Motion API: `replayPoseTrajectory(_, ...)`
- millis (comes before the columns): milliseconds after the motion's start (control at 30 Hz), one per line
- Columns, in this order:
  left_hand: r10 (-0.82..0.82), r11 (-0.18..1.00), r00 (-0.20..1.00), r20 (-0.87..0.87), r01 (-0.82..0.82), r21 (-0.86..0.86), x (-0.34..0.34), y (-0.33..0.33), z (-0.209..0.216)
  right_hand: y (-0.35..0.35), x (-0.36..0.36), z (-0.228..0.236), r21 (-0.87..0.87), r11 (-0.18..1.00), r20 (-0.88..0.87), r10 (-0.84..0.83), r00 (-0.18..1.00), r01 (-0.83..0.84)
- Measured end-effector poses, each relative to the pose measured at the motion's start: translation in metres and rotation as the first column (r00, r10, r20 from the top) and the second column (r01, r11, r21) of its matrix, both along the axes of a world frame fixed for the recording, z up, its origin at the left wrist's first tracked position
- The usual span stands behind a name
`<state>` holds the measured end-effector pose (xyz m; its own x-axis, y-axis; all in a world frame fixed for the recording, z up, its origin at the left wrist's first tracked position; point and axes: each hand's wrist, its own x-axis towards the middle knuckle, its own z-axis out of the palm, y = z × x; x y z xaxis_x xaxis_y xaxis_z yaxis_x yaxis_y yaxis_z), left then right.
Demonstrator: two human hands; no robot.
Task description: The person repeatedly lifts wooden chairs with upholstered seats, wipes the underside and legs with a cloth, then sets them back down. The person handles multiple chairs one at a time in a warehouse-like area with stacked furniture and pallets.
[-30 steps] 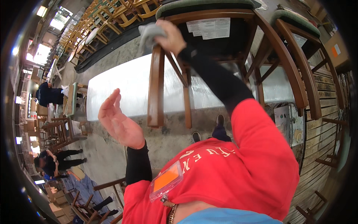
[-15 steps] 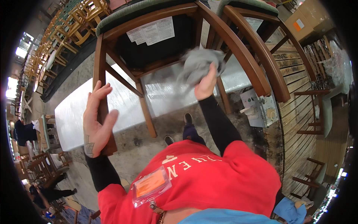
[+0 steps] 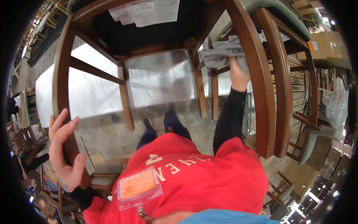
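A brown wooden chair (image 3: 66, 69) is tipped so that its dark underside (image 3: 149, 31) faces me, with white paper labels (image 3: 151, 13) on it. My left hand (image 3: 63, 153) is at the chair's left leg, palm toward the wood, fingers and thumb spread; whether it presses on the leg I cannot tell. With my right hand (image 3: 238, 76) I grip a crumpled grey cloth (image 3: 225, 54), beside the inner side of the right leg (image 3: 257, 78). The cloth covers most of those fingers. A second brown chair (image 3: 278, 89) with a green-grey seat stands close on the right.
A low surface wrapped in shiny clear plastic (image 3: 160, 74) lies behind the chair legs. Farther right are a cardboard box (image 3: 328, 48), a slatted wooden platform (image 3: 296, 86) and more chairs. Many chair frames (image 3: 24, 145) are stacked at the left, above a concrete floor (image 3: 108, 128).
My right hand has carried the cloth rightward to the right leg. My left hand sits lower and farther left along its leg. The whole view has shifted, and the chair looks nearer.
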<state>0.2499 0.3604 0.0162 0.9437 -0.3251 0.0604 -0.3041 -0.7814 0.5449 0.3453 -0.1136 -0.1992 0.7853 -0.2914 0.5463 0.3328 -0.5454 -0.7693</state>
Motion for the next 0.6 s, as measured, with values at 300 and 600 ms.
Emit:
replayPoseTrajectory(300,0.018,0.984,0.996,-0.086,-0.002,0.179,0.0,0.005,0.0,0.063,0.06,-0.012,0.387,0.922,0.04,-0.034,0.999,0.016)
replayPoseTrajectory(600,-0.138,0.984,0.988,-0.076,0.145,0.099,0.009,0.016,0.002,0.065,0.006,-0.204,-0.154,0.958,-0.718,-0.278,0.638,0.244)
